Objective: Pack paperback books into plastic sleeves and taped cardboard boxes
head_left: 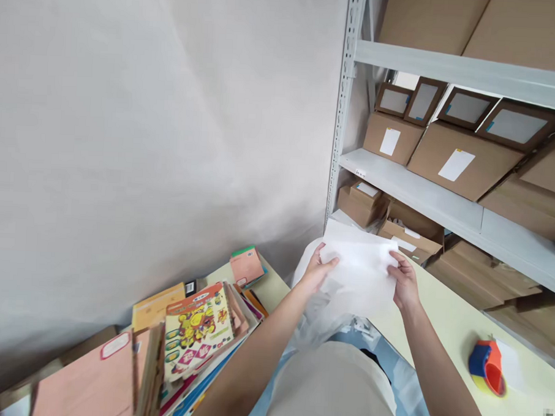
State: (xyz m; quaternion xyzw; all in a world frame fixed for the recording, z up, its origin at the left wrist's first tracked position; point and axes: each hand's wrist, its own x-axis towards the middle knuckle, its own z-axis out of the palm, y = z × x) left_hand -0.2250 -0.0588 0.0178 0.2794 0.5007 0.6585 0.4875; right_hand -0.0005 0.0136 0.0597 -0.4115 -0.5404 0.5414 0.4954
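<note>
My left hand (318, 268) and my right hand (403, 281) hold a white bag or mailer (360, 267) between them, above the far part of the pale yellow table (451, 320). Each hand pinches one side edge of it, thumb on top. More thin translucent plastic (318, 320) hangs crumpled below it, in front of my body.
A messy pile of colourful children's books (198, 333) and pink folders lies at the left. A red, blue and yellow tape dispenser (487, 366) sits on the table at right. Grey metal shelving (443, 197) with cardboard boxes stands behind. A plain wall fills the left.
</note>
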